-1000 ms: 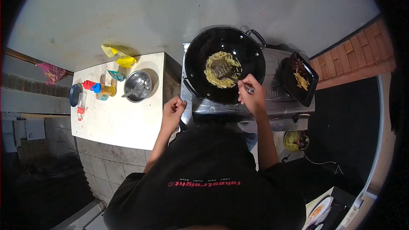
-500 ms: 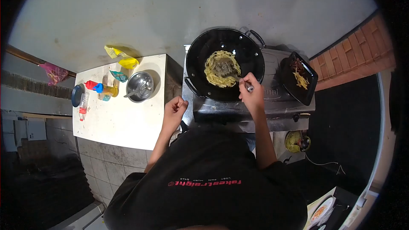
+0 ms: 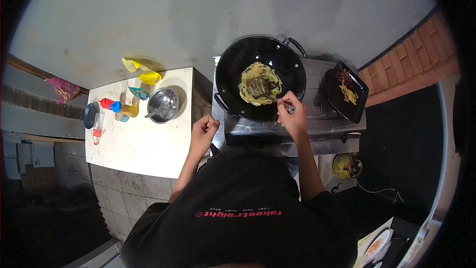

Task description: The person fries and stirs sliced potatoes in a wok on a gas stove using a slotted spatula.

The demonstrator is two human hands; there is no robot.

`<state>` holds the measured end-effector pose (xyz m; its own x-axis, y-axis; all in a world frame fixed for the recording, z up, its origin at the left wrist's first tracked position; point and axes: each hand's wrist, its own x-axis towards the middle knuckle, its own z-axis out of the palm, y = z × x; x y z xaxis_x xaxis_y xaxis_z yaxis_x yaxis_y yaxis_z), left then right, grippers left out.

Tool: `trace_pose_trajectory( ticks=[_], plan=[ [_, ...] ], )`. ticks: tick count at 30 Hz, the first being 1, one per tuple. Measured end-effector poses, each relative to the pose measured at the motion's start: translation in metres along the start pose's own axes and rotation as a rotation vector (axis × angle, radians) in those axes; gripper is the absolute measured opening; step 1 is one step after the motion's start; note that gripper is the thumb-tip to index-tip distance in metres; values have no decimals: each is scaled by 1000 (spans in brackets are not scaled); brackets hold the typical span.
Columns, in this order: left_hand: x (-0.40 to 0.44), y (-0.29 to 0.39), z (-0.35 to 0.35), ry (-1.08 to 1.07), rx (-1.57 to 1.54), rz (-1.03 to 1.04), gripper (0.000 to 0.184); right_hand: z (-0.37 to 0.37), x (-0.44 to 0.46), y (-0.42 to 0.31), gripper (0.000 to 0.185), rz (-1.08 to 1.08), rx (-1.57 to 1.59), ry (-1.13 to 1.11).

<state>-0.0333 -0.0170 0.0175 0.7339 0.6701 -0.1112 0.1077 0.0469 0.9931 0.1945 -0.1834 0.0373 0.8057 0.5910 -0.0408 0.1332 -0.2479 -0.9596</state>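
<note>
A black two-handled wok (image 3: 289,77) sits on the stove in front of me, with pale yellow strips of food (image 3: 246,80) lying in a rough ring in its bottom. My right hand (image 3: 293,115) is closed around the handle of a spatula (image 3: 257,87). The blade rests among the strips, and the handle crosses the wok's near right rim. Left of the stove, my left hand (image 3: 204,130) hovers near the table's edge with its fingers curled in a loose fist. Nothing shows in it.
Right of the wok, a black tray (image 3: 358,105) holds yellow and dark red strips on the steel stove (image 3: 258,131). On the white table (image 3: 144,149) stand a steel bowl (image 3: 163,105) with a spoon, a blue-capped bottle (image 3: 130,109), a yellow packet (image 3: 144,73) and a red-capped bottle (image 3: 97,126).
The spatula blade has shifted slightly in the wok, stirring the strips a little. My left hand keeps its curled pose. The whole view has tilted slightly.
</note>
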Motion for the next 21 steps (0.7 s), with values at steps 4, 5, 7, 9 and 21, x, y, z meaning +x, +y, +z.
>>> trace_pose_trajectory(
  ticks=[4, 5, 7, 9, 21],
  plan=[
    [1, 0, 3, -13, -10, -35, 33, -4, 1, -4, 13, 76, 113, 3],
    [1, 1, 3, -11, -8, -25, 33, -4, 0, -7, 13, 74, 114, -1],
    [0, 3, 2, -3, -7, -19, 33, -7, -6, -11, 13, 15, 59, 55],
    [-1, 5, 2, -4, -22, -30, 32, -13, -13, -12, 14, -18, 63, 48],
    [1, -8, 8, -100, 29, 23, 30, -1, -10, -7, 16, 61, 69, -26]
  ],
)
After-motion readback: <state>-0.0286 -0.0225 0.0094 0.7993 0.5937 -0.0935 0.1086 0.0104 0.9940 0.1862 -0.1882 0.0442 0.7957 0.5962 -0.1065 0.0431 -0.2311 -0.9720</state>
